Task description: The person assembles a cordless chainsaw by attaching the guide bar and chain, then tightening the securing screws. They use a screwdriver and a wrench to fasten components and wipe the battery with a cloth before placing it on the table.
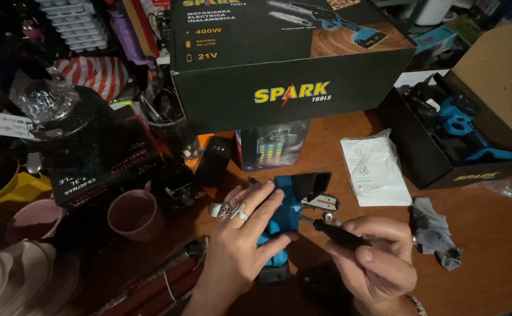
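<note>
While the left hand (241,237) grips the blue saw (288,213), the right hand's (373,257) screwdriver (338,234) touches it

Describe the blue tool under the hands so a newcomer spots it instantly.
Start at the big black box at the top, then drop to the wooden table below. The left hand holds down a small blue chainsaw; unlike its neighbours, it has a toothed chain and black guard.
</note>
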